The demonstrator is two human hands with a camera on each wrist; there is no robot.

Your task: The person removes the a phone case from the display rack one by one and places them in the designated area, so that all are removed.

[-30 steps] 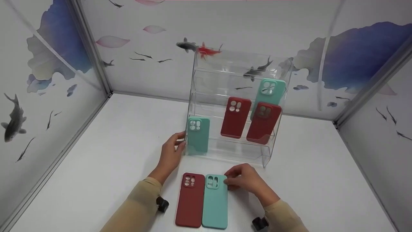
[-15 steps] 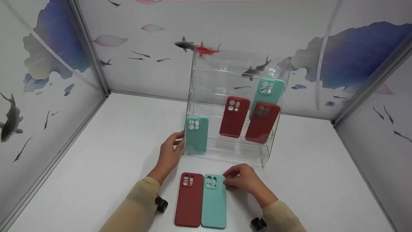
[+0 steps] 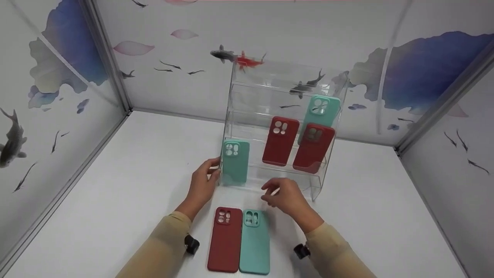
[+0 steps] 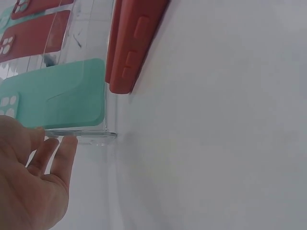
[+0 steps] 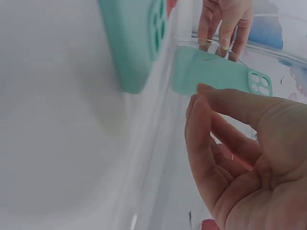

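My left hand (image 3: 202,179) touches the left side of a clear acrylic display stand (image 3: 283,179) with its fingertips. Right beside those fingers, a teal phone case (image 3: 237,164) leans in the stand's lowest tier. My right hand (image 3: 285,195) hovers before the stand's lower front, holding nothing; its fingers are loosely bent, and in the right wrist view (image 5: 230,148) thumb and forefinger tips come close together. Below it on the table lie a red phone case (image 3: 224,239) and a teal phone case (image 3: 254,243), side by side with camera cutouts facing the stand.
Higher in the stand lean two red phone cases (image 3: 280,141) and, behind the right one, another teal case (image 3: 320,110). White panels (image 3: 185,85) printed with fish and petals enclose the white table (image 3: 96,193) at the back and both sides.
My right hand has left the top right corner of the teal case on the table and moved up toward the stand, without the case. My left hand has stayed at the stand's side.
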